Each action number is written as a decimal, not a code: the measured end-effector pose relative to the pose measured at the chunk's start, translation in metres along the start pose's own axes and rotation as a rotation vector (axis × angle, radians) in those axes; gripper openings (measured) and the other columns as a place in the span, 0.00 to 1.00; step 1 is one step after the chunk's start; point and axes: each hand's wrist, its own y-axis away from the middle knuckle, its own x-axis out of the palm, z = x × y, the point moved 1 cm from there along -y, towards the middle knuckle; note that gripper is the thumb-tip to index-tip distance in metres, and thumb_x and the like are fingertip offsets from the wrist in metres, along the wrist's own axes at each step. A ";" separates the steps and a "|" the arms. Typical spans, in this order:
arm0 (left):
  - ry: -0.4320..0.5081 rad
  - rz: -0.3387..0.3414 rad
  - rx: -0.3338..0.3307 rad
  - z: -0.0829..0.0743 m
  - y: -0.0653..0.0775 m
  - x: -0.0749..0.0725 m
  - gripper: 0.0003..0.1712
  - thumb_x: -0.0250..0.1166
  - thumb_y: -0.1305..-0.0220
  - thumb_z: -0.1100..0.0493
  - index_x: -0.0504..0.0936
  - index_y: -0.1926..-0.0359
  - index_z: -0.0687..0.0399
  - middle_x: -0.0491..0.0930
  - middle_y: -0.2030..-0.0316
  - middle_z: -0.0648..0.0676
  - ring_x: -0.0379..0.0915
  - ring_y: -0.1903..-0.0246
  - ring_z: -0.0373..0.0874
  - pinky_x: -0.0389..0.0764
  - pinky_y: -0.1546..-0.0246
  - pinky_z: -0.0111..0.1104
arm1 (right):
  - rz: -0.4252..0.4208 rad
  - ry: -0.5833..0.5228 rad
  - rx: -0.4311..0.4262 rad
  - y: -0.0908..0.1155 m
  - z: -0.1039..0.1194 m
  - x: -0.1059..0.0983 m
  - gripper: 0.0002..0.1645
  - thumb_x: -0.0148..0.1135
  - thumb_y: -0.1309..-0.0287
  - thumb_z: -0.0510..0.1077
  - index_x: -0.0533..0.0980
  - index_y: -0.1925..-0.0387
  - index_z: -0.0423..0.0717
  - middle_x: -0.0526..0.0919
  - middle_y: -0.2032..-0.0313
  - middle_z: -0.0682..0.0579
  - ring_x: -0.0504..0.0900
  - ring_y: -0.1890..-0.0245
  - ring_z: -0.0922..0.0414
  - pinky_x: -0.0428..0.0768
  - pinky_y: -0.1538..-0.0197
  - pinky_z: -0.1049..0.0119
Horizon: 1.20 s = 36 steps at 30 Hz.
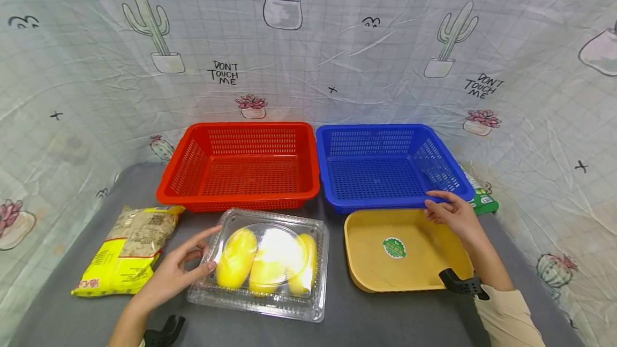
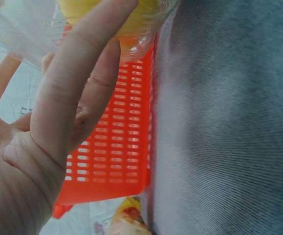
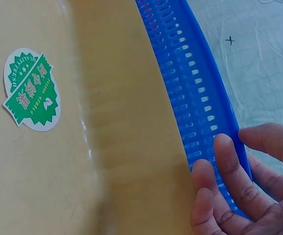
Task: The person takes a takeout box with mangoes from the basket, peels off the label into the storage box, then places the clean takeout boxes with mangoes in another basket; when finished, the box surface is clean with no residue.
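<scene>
A clear plastic clamshell box (image 1: 270, 309) with yellow mango-like fruits (image 1: 236, 258) inside lies on the grey table. My left hand (image 1: 175, 266) is at its left edge, thumb and index finger spread and fairly straight against the box. In the left wrist view, part of the box (image 2: 156, 29) shows behind the fingers (image 2: 77, 63). My right hand (image 1: 455, 216) pinches the front rim of the blue basket (image 1: 381, 201) near its right corner. The right wrist view shows fingertips (image 3: 224, 147) on either side of that rim. Just below sits a yellow tray (image 1: 366, 261) with a green sticker.
A red basket (image 1: 241, 197) stands left of the blue one, against a patterned cloth backdrop (image 1: 337, 42). At the left lies a yellow-and-clear food bag (image 1: 130, 250). A green package (image 1: 484, 202) is partly hidden behind the blue basket's right side.
</scene>
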 end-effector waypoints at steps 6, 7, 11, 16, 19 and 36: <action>0.083 0.020 -0.018 -0.008 -0.001 -0.001 0.37 0.61 0.34 0.69 0.61 0.27 0.52 0.69 0.51 0.51 0.73 0.53 0.40 0.83 0.68 0.32 | 0.005 -0.006 -0.011 0.000 0.000 0.000 0.29 0.56 0.30 0.46 0.65 0.38 0.29 0.86 0.71 0.59 0.85 0.70 0.59 0.83 0.63 0.68; 0.122 0.028 -0.019 -0.010 -0.001 -0.001 0.36 0.60 0.34 0.70 0.61 0.27 0.53 0.68 0.51 0.51 0.72 0.53 0.40 0.85 0.68 0.35 | 0.005 -0.004 -0.011 0.000 0.001 0.000 0.30 0.56 0.31 0.47 0.65 0.38 0.30 0.86 0.71 0.58 0.85 0.69 0.59 0.83 0.63 0.67; 0.265 0.061 -0.021 -0.017 -0.004 -0.001 0.36 0.58 0.33 0.72 0.59 0.27 0.56 0.64 0.56 0.53 0.72 0.54 0.41 0.84 0.74 0.47 | 0.001 0.014 -0.011 0.002 0.002 0.000 0.31 0.57 0.31 0.49 0.65 0.38 0.30 0.87 0.70 0.54 0.85 0.69 0.56 0.83 0.62 0.66; 0.302 0.060 0.026 -0.025 -0.008 -0.003 0.36 0.55 0.34 0.75 0.57 0.27 0.58 0.62 0.56 0.55 0.73 0.51 0.37 0.84 0.74 0.48 | 0.005 0.002 -0.013 0.001 0.004 0.000 0.25 0.57 0.32 0.50 0.69 0.41 0.37 0.86 0.71 0.59 0.85 0.68 0.56 0.83 0.62 0.67; 0.311 0.053 0.059 -0.027 -0.010 -0.004 0.37 0.54 0.34 0.77 0.57 0.27 0.59 0.63 0.56 0.55 0.73 0.49 0.38 0.84 0.74 0.49 | 0.006 0.007 -0.013 0.002 0.005 0.000 0.25 0.57 0.31 0.50 0.69 0.41 0.38 0.85 0.72 0.63 0.85 0.68 0.57 0.83 0.62 0.67; 0.285 0.019 0.151 -0.039 -0.028 0.001 0.38 0.55 0.38 0.79 0.58 0.28 0.62 0.67 0.54 0.62 0.75 0.49 0.39 0.84 0.76 0.46 | -0.003 0.037 -0.008 0.002 0.004 0.000 0.29 0.57 0.31 0.50 0.67 0.39 0.33 0.85 0.72 0.64 0.86 0.67 0.56 0.83 0.61 0.68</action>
